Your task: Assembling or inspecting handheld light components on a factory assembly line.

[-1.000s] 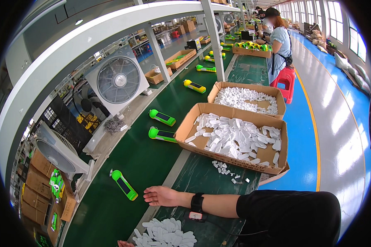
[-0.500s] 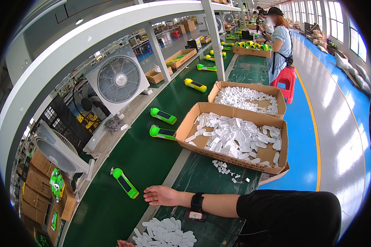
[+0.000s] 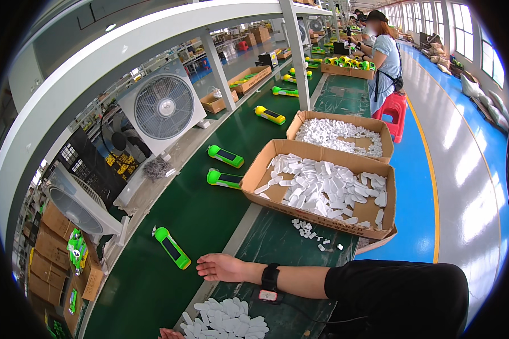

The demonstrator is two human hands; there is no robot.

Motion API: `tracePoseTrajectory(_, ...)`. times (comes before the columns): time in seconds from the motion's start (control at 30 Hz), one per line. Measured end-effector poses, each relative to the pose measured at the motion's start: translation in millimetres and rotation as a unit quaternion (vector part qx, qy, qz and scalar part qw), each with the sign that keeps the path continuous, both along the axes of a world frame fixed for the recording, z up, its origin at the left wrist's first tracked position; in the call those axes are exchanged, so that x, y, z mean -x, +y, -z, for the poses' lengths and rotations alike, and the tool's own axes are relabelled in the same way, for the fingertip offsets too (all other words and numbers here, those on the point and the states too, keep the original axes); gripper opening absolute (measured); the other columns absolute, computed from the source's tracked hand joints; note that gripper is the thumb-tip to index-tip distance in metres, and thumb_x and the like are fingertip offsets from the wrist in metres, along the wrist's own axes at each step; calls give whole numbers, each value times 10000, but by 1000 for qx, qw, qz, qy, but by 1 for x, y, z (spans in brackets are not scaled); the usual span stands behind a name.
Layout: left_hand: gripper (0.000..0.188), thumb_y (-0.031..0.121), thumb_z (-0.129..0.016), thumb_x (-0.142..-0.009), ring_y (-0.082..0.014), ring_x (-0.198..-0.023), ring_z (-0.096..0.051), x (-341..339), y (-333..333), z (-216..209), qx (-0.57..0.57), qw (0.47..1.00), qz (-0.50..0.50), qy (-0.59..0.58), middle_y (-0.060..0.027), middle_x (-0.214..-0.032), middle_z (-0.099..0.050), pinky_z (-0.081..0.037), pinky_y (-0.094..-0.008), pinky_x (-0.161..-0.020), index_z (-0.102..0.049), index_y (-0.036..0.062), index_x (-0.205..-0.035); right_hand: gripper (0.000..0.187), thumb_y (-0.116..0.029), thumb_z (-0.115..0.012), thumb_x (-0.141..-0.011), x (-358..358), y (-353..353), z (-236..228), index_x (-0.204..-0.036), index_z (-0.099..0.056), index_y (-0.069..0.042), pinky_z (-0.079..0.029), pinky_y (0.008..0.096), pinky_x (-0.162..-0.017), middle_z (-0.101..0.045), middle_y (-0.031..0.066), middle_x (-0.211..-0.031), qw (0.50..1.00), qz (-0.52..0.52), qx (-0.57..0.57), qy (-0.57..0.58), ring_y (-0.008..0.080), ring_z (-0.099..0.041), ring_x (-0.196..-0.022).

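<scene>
My right hand reaches in from the right, open and palm partly up, with nothing in it. Its fingertips are close to a green flashlight-like device with a dark panel, which lies on the green conveyor belt; a small gap separates them. At the bottom edge only some fingers of my left hand show; they look stretched out and empty, beside a pile of flat white plastic pieces. Two more green devices lie farther up the belt, with a yellow one beyond.
A cardboard box of white oval pieces stands on the right of the bench, and behind it another box holds smaller white parts. Small white bits lie before them. Farther off, a person works near a red stool.
The devices on the belt have shifted slightly away from me. Both my hands stay nearly where they were. The far person's arm has moved up a little.
</scene>
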State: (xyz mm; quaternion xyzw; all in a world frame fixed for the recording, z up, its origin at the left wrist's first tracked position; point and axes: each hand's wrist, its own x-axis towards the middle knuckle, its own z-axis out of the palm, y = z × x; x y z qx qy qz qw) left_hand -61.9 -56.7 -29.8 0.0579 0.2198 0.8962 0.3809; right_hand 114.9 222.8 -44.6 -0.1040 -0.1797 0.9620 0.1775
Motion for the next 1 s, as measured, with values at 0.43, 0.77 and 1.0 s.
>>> tracePoseTrajectory(0.43,217,119,-610,-828,-251,-913,-588,-7,3,-6,14,1000,-19,0,-147,-926,-647,-472,-347,-834,-616,-65,-943,190,-228,-485,-937,-1,0,-1,-1038,-515,-69,-448,338,-862,-564,51,-1009,1000,1,-6,-5,175,-556,-941)
tracePoseTrajectory(0.77,197,118,-598,-836,-239,-882,-601,-2,1,-4,3,1000,-2,8,-139,-887,-659,-476,-341,-813,-629,-65,-902,195,-226,-486,-935,-1,-1,-4,-1046,-511,-68,-439,344,-876,-556,56,-1025,1000,0,-5,-12,180,-544,-960)
tracePoseTrajectory(1.0,173,101,-598,-839,-240,-883,-603,-9,5,-10,-7,1000,-1,-18,-130,-882,-664,-475,-346,-824,-636,-54,-905,233,-260,-552,-900,-2,-1,-2,-1039,-531,-75,-442,333,-854,-550,41,-1008,1000,5,-11,-7,165,-541,-940)
